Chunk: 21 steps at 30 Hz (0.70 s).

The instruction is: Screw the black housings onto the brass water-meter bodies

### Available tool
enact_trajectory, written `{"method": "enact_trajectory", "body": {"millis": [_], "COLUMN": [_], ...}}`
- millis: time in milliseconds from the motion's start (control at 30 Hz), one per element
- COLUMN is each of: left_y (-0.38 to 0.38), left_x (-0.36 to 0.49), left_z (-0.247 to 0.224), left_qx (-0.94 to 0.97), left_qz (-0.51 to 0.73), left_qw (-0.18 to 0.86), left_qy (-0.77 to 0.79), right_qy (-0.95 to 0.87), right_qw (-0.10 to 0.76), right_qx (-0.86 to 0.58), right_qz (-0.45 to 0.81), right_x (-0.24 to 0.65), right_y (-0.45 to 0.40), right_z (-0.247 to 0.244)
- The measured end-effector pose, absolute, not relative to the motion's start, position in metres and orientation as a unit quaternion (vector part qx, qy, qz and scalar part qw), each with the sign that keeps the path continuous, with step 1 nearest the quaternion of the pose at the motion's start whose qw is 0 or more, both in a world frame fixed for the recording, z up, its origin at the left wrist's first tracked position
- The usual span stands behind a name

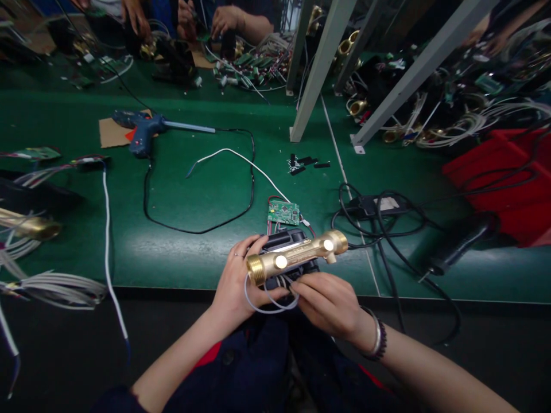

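Note:
At the table's front edge my left hand grips a black plastic housing with a brass pipe fitting across it. The fitting has a threaded end at the left and two pale round spots. Under the fitting, the fingertips of my right hand are pinched on a thin grey cable, which loops below the housing. A green circuit board lies just beyond the housing, joined to it by thin coloured wires. From the board a white cable curves away to the left.
A blue glue gun rests on cardboard at the left, its black cord looping across the green table. Black strips lie ahead. An electric screwdriver, tangled cords and a red bin are right. Metal posts and co-workers' hands are beyond.

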<state>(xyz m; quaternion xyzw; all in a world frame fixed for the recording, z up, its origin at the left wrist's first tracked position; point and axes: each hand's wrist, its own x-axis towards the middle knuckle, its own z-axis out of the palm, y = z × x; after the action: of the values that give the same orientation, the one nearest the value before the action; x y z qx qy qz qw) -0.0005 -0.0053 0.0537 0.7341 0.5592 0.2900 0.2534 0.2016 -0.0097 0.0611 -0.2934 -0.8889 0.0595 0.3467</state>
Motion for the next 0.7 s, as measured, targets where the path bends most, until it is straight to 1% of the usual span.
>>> {"method": "enact_trajectory", "body": {"millis": [233, 533, 700], "left_y": [-0.004, -0.003, -0.003], "left_x": [0.0, -0.003, -0.006], "left_z": [0.052, 0.051, 0.037], "left_qx": [0.724, 0.71, 0.702], "left_qz": [0.292, 0.301, 0.32], "left_qw": [0.262, 0.29, 0.317], "left_qy": [0.568, 0.566, 0.552], "right_qy": [-0.881, -0.903, -0.915], "right_qw": [0.338, 0.317, 0.3], "right_qx": [-0.33, -0.284, -0.267], "right_qz": [0.031, 0.053, 0.03], "right_x": [0.2, 0.201, 0.198], "right_y": [-0.011, -0.01, -0.014], "right_z": [0.06, 0.062, 0.045]}}
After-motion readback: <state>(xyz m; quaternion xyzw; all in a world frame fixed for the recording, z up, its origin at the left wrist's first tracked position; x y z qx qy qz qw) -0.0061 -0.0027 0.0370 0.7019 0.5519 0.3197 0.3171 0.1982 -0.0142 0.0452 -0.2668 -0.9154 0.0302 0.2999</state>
